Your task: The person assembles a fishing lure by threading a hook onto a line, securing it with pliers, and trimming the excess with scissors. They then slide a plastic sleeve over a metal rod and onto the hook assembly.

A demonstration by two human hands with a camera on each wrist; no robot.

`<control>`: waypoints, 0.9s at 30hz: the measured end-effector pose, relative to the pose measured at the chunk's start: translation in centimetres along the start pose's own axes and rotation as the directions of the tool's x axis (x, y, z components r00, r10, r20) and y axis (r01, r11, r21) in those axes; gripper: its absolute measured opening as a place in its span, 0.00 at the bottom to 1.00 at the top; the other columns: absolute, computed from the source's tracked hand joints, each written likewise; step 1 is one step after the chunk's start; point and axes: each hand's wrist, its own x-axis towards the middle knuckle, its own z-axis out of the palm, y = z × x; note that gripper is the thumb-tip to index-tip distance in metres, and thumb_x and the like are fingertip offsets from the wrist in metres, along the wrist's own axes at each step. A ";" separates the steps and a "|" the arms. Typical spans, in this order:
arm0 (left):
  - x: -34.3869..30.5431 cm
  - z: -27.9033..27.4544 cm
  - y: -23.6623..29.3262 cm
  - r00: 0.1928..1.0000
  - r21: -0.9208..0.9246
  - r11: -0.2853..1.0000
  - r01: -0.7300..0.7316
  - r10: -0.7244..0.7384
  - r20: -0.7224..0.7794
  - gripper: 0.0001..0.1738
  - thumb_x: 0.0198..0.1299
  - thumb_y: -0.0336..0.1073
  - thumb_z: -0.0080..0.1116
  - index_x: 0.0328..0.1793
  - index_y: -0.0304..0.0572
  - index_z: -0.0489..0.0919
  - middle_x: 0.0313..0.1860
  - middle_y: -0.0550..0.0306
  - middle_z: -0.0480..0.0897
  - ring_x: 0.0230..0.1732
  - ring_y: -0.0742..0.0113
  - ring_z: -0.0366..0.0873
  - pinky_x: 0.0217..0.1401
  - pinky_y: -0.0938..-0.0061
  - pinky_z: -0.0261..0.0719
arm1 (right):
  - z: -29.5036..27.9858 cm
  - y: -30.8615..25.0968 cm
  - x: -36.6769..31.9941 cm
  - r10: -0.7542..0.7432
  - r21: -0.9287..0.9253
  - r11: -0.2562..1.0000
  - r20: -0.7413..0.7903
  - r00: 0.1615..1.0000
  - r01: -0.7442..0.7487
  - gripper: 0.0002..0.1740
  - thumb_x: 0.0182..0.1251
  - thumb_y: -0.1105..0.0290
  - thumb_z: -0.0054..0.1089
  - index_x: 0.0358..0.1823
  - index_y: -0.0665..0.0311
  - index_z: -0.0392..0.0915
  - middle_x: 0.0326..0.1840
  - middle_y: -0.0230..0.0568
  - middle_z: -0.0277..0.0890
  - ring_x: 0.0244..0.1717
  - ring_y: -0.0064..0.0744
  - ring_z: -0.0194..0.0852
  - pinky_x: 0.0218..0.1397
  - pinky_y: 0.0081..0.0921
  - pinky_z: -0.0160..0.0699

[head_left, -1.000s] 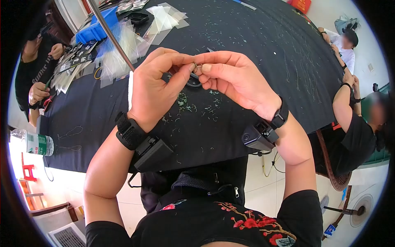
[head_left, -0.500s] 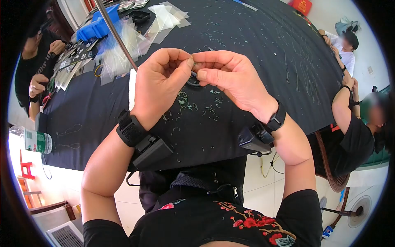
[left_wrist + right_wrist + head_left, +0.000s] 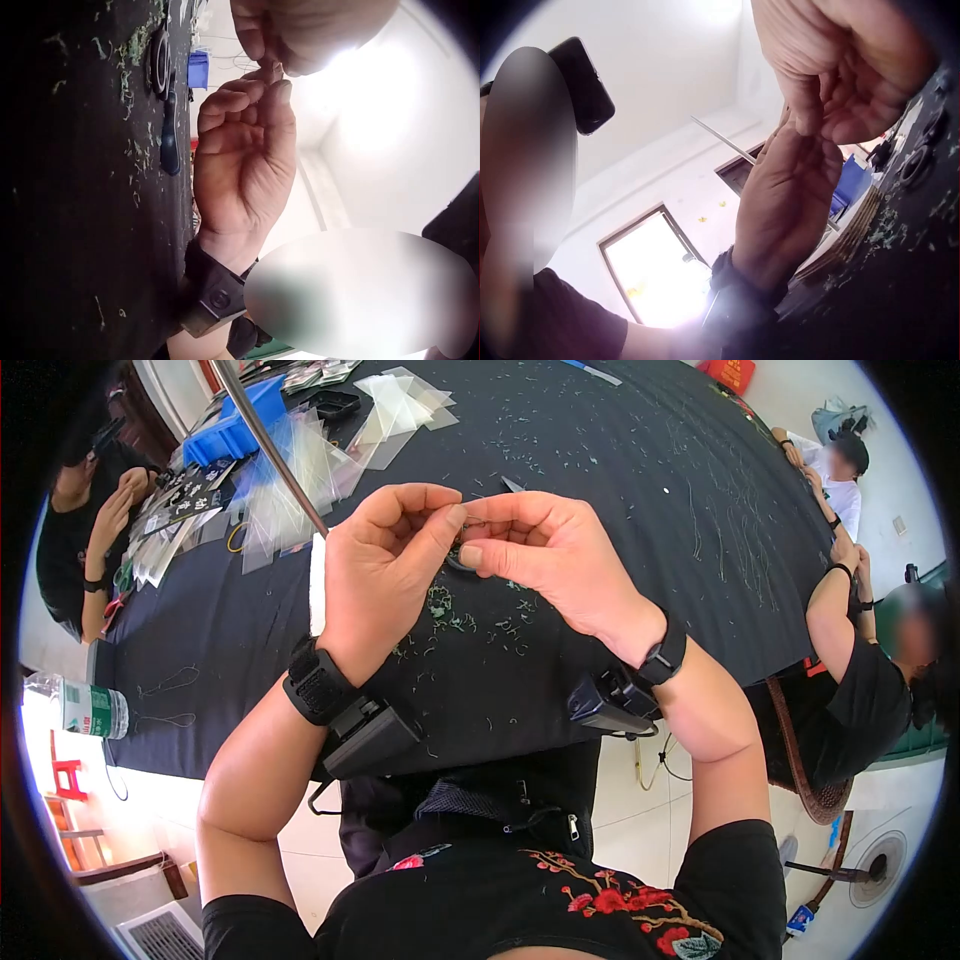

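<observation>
My left hand (image 3: 375, 565) pinches a thin, dark strand (image 3: 476, 522) between thumb and index finger. Facing it, my right hand (image 3: 565, 565) has curled fingers at the strand's other side, its thumb lower than the index finger. The two hands' fingertips nearly meet; in the left wrist view, fine loops (image 3: 241, 61) show beside them. Fingers partly hide the strand's ends. Beneath the hands lie dark-handled scissors (image 3: 458, 560), largely covered, with a blade tip (image 3: 512, 485) showing beyond. Small green clippings (image 3: 440, 602) are scattered on the black cloth (image 3: 480, 700) below the hands.
Clear plastic sheets (image 3: 290, 470), a blue bin (image 3: 237, 422) and a black tray (image 3: 333, 404) lie at upper left, near a slanting metal pole (image 3: 265, 440). A bottle (image 3: 92, 710) is at far left. People sit at both sides.
My right hand has shifted slightly left and down, its thumb now lower against the fingers. The loop between the fingertips looks thinner and straighter. The person at left has raised a hand.
</observation>
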 end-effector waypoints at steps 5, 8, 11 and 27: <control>0.2 0.0 -0.1 0.999 -0.048 0.998 0.034 -0.034 -0.005 0.09 0.56 0.27 0.56 0.42 0.30 0.75 0.34 0.57 0.80 0.34 0.78 0.76 0.36 0.86 0.74 | -0.1 0.6 0.2 -0.120 -0.213 0.970 -0.020 0.993 0.113 0.13 0.54 0.75 0.62 0.41 0.69 0.76 0.33 0.35 0.77 0.31 0.16 0.73 0.35 0.13 0.74; 0.2 -0.1 0.0 0.998 -0.057 0.996 0.068 -0.069 -0.006 0.09 0.56 0.27 0.56 0.42 0.30 0.75 0.33 0.57 0.80 0.34 0.77 0.76 0.38 0.86 0.74 | 0.1 0.7 0.2 -0.138 -0.264 0.956 -0.029 0.990 0.125 0.13 0.53 0.74 0.63 0.40 0.67 0.76 0.31 0.34 0.77 0.28 0.15 0.73 0.33 0.13 0.74; 0.1 -0.1 -0.2 0.997 -0.124 0.989 0.078 -0.077 0.011 0.09 0.56 0.27 0.56 0.42 0.30 0.75 0.33 0.56 0.80 0.35 0.76 0.77 0.39 0.85 0.75 | 0.0 0.8 0.2 -0.190 -0.340 0.926 -0.051 0.980 0.162 0.11 0.53 0.74 0.62 0.39 0.67 0.77 0.29 0.34 0.77 0.27 0.15 0.72 0.32 0.14 0.73; 0.6 -0.1 -0.2 0.994 -0.120 0.988 0.100 -0.094 0.059 0.09 0.57 0.27 0.55 0.43 0.29 0.74 0.34 0.55 0.80 0.35 0.74 0.77 0.40 0.84 0.75 | -0.6 -0.2 0.3 -0.271 -0.458 0.863 -0.059 0.961 0.215 0.06 0.58 0.74 0.54 0.34 0.68 0.75 0.26 0.37 0.73 0.25 0.19 0.71 0.28 0.17 0.71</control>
